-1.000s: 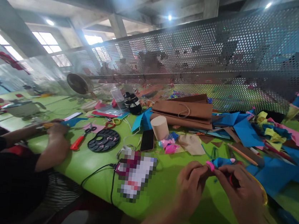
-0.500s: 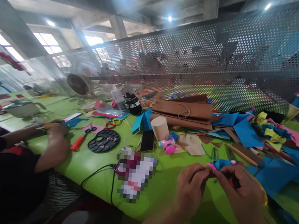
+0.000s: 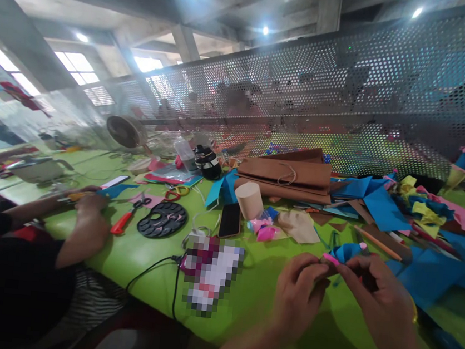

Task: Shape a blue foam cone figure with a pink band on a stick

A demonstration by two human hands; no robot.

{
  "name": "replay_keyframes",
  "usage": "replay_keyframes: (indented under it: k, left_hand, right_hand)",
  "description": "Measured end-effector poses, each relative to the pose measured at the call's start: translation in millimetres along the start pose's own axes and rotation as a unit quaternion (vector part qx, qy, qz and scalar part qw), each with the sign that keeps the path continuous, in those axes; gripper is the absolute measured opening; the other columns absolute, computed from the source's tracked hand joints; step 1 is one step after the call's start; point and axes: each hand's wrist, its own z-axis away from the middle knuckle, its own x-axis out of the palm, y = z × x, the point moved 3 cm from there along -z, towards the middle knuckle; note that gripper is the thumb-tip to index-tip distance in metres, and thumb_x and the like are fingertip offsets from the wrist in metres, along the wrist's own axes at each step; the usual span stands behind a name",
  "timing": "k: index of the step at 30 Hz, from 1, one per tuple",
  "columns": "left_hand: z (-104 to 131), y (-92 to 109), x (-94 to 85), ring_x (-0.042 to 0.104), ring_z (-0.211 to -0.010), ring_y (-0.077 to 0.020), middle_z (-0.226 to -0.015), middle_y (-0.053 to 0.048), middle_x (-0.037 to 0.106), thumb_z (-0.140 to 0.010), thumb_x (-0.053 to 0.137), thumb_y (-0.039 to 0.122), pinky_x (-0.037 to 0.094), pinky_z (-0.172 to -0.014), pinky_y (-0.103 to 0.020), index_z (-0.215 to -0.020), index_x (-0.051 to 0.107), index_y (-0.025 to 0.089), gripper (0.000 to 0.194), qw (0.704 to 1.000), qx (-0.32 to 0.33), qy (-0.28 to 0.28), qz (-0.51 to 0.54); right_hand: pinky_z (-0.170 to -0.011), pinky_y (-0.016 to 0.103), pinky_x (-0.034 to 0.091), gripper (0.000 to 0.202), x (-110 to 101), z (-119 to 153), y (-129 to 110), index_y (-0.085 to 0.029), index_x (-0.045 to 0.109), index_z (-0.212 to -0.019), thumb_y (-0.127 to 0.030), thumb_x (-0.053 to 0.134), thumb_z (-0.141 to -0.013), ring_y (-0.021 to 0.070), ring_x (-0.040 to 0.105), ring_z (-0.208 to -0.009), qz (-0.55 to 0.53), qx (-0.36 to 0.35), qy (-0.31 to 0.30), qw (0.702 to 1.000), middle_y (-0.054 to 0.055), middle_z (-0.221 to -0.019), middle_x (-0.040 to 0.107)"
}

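My left hand and my right hand meet over the green table, fingertips pinched together on a small blue paper craft piece with pink tips. The piece sticks up between both hands. Blue paper sheets lie just to the right of my right hand. A black phone and a beige paper cup on its side sit farther back to the left.
A co-worker's arm rests on the table at left, near red-handled scissors and a black round tray. Brown paper bags, coloured paper scraps, a pencil and a black cable clutter the table. A perforated metal screen closes the far side.
My hands have shifted slightly lower and stayed pinched on the blue piece. The view moved a little; the co-worker's arm stayed put.
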Motion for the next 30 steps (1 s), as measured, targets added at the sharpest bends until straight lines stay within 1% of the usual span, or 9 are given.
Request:
replay_keyframes:
  k: [2, 5, 7, 9, 12, 15, 17, 22, 30]
  left_hand:
    - [-1.0, -6.5, 0.9, 0.067, -0.103, -0.0210, -0.118, -0.008, 0.066, -0.091, 0.076, 0.018, 0.057, -0.088, -0.034, -0.126, 0.061, 0.025, 0.039, 0.989, -0.105, -0.024, 0.098]
    - [-3.6, -15.5, 4.5, 0.064, -0.094, -0.0191, -0.116, -0.010, 0.065, -0.093, 0.076, 0.040, 0.055, -0.081, -0.032, -0.133, 0.057, 0.021, 0.048, 0.922, -0.274, -0.089, 0.261]
    - [-6.2, -16.6, 7.6, 0.064, -0.093, -0.0196, -0.112, -0.011, 0.066, -0.097, 0.067, 0.055, 0.053, -0.075, -0.030, -0.131, 0.058, 0.017, 0.052, 0.861, -0.335, -0.144, 0.355]
    - [-8.5, -16.2, 9.4, 0.064, -0.090, -0.0194, -0.104, -0.010, 0.067, -0.097, 0.063, 0.063, 0.050, -0.069, -0.027, -0.123, 0.062, 0.015, 0.055, 0.827, -0.360, -0.176, 0.395]
    - [-8.9, -16.9, 10.2, 0.066, -0.093, -0.0195, -0.103, -0.008, 0.070, -0.093, 0.073, 0.058, 0.051, -0.075, -0.028, -0.117, 0.064, 0.016, 0.049, 0.836, -0.362, -0.158, 0.380]
    - [-4.9, -18.5, 11.1, 0.068, -0.107, -0.0241, -0.117, -0.011, 0.073, -0.091, 0.079, 0.042, 0.053, -0.095, -0.036, -0.120, 0.064, 0.019, 0.040, 0.870, -0.341, -0.128, 0.333]
    - [-1.3, -20.3, 12.1, 0.068, -0.110, -0.0264, -0.119, -0.012, 0.073, -0.092, 0.078, 0.036, 0.053, -0.100, -0.040, -0.121, 0.064, 0.020, 0.036, 0.890, -0.327, -0.124, 0.293]
    - [1.3, -22.8, 13.5, 0.071, -0.108, -0.0266, -0.116, -0.011, 0.075, -0.093, 0.074, 0.029, 0.055, -0.096, -0.039, -0.119, 0.064, 0.020, 0.030, 0.900, -0.316, -0.118, 0.276]
    - [-6.1, -13.5, 6.9, 0.070, -0.097, -0.0216, -0.107, -0.008, 0.076, -0.089, 0.071, 0.018, 0.054, -0.087, -0.032, -0.114, 0.066, 0.019, 0.026, 0.929, -0.288, -0.122, 0.198]
  right_hand:
    - [-0.052, 0.030, 0.041, 0.039, -0.7, -1.0, -0.2, -0.025, 0.068, -0.080, -0.062, 0.070, -0.093, 0.0158, 0.054, -0.056, -0.025, 0.007, -0.008, 1.000, -0.001, -0.070, 0.063]
    - [-0.052, 0.029, 0.040, 0.034, -3.1, -0.9, -4.8, -0.026, 0.069, -0.078, -0.057, 0.073, -0.092, 0.0152, 0.052, -0.056, -0.033, -0.014, -0.019, 0.999, -0.001, -0.070, 0.062]
    - [-0.053, 0.029, 0.041, 0.031, -4.6, -0.3, -8.2, -0.026, 0.071, -0.077, -0.053, 0.074, -0.092, 0.0151, 0.052, -0.058, -0.029, -0.035, -0.029, 0.999, -0.001, -0.072, 0.062]
    - [-0.054, 0.029, 0.041, 0.028, -5.1, 0.4, -9.1, -0.026, 0.072, -0.080, -0.051, 0.073, -0.094, 0.0149, 0.051, -0.058, -0.027, -0.041, -0.041, 0.998, -0.001, -0.074, 0.062]
    - [-0.052, 0.029, 0.040, 0.026, -4.6, 1.2, -5.7, -0.027, 0.075, -0.092, -0.052, 0.071, -0.094, 0.0148, 0.049, -0.057, -0.019, -0.026, -0.040, 0.999, -0.001, -0.077, 0.062]
    - [-0.053, 0.030, 0.041, 0.030, -1.4, 1.5, -1.3, -0.026, 0.075, -0.095, -0.056, 0.075, -0.090, 0.0153, 0.048, -0.057, -0.004, 0.002, -0.045, 0.999, 0.000, -0.080, 0.064]
    - [-0.055, 0.031, 0.043, 0.031, 1.4, 1.2, 0.9, -0.025, 0.075, -0.093, -0.055, 0.076, -0.089, 0.0162, 0.050, -0.060, -0.006, 0.021, -0.061, 0.998, 0.001, -0.084, 0.067]
    - [-0.068, 0.034, 0.050, 0.031, 3.1, -0.3, 4.8, -0.024, 0.076, -0.087, -0.054, 0.079, -0.086, 0.0233, 0.064, -0.079, -0.014, 0.025, -0.074, 0.997, 0.004, -0.088, 0.068]
    - [-0.078, 0.032, 0.054, 0.019, 4.7, -3.2, -5.7, -0.025, 0.077, -0.082, -0.041, 0.076, -0.092, 0.0219, 0.068, -0.083, -0.064, -0.026, -0.067, 0.995, 0.004, -0.093, 0.070]
